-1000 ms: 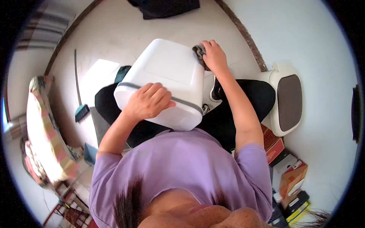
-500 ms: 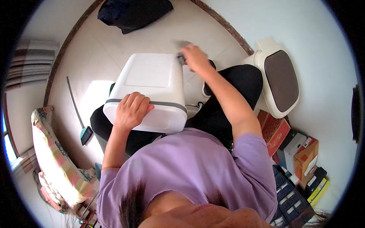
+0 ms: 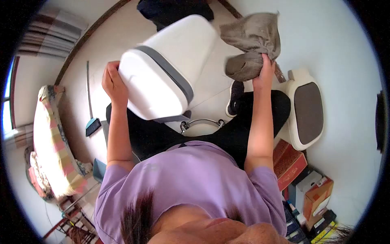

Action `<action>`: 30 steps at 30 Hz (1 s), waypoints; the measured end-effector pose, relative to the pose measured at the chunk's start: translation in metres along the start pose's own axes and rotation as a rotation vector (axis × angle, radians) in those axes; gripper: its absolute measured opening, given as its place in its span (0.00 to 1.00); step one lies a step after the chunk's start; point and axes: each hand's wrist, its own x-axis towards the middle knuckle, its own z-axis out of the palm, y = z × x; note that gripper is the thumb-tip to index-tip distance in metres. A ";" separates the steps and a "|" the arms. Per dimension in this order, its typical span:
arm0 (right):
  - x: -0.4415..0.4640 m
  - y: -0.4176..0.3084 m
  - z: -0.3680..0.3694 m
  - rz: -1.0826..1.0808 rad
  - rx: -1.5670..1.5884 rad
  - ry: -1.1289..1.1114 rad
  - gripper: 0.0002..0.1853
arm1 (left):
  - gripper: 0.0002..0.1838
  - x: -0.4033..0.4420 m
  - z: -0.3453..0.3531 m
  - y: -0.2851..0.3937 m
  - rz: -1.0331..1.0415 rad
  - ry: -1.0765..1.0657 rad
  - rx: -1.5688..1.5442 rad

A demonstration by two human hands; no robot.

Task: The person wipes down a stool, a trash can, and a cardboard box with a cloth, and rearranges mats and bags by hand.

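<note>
A white trash can (image 3: 185, 44) with a dark grey band is held up above my lap, tipped on its side with its lid end towards me. My left hand (image 3: 114, 83) is closed on the left edge of that end; part of the fingers is hidden behind it. To the right, apart from the trash can, my right hand (image 3: 265, 74) grips a bunched grey-brown cloth (image 3: 254, 34), which hangs out loosely above and to the left of the fist.
At my right stands a cream bin with a brown lid (image 3: 308, 114). Cardboard boxes (image 3: 319, 195) lie behind it. A broom (image 3: 93, 126) is on the left, a dark cloth bundle (image 3: 174, 10) ahead. A chrome bar (image 3: 202, 121) shows between my legs.
The trash can has turned and tilted, its lid end swinging up and left. My left hand has shifted to its left edge. My right hand has moved right, away from it, with the cloth.
</note>
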 end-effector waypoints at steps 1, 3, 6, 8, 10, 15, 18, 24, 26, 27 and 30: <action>0.001 0.012 0.000 0.017 0.011 -0.012 0.29 | 0.20 0.002 0.001 -0.005 -0.186 0.087 -0.134; 0.002 0.029 0.002 0.040 0.003 -0.062 0.28 | 0.22 0.003 0.004 -0.022 -0.385 0.178 -0.417; -0.006 0.067 0.012 0.100 -0.041 -0.096 0.24 | 0.17 0.000 0.012 -0.034 -0.581 0.226 -0.877; -0.010 0.111 0.013 0.114 -0.141 -0.100 0.21 | 0.14 -0.004 0.018 -0.038 -0.612 0.230 -1.029; -0.029 0.131 0.018 0.226 -0.164 -0.169 0.21 | 0.15 -0.007 0.025 -0.048 -0.608 0.225 -1.024; -0.133 0.121 0.037 0.767 0.138 -0.498 0.21 | 0.21 0.015 0.031 0.030 -0.639 0.225 -0.747; -0.160 0.123 0.025 0.723 -0.123 -0.709 0.21 | 0.21 0.020 0.041 0.021 -0.637 0.209 -0.833; -0.147 0.089 -0.010 0.140 -0.595 -0.865 0.21 | 0.24 0.037 0.082 0.014 -0.698 0.041 -0.624; -0.139 0.071 -0.025 -0.218 -0.671 -0.841 0.24 | 0.24 0.040 0.104 0.012 -0.686 -0.045 -0.646; -0.135 0.062 -0.031 -0.224 -0.683 -0.809 0.24 | 0.25 0.039 0.119 0.004 -0.676 -0.098 -0.579; -0.122 0.037 -0.044 -0.168 -0.598 -0.726 0.26 | 0.26 0.028 0.172 0.002 -0.661 -0.174 -0.373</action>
